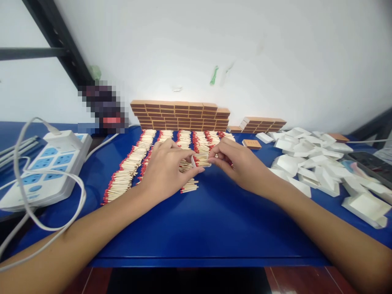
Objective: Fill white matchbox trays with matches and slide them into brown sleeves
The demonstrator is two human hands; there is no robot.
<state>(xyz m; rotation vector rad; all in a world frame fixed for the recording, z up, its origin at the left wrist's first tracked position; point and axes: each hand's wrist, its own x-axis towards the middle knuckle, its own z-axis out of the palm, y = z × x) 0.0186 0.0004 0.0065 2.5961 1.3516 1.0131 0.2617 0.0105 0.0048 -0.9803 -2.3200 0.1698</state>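
Observation:
Over the matches, my left hand [167, 165] is closed on a small white matchbox tray [193, 162], its thumb and fingers at the tray's left end. Pale matchsticks [201, 159] lie lengthwise in the tray. My right hand [239, 163] pinches at the right end of that tray, fingertips together; whether they also grip match ends is hidden. Behind and beneath my hands, red-tipped matches [124, 173] are laid out in several long rows on the blue table [208, 228]. A few loose matches [190, 187] lie just below the tray.
Brown-sided matchboxes [183, 114] are stacked against the wall, with a shorter stack [265, 124] to the right. One orange matchbox [251, 144] lies flat. Empty white trays [321, 163] heap up at right near a phone [372, 167]. A power strip [45, 171] with looping cables stands left.

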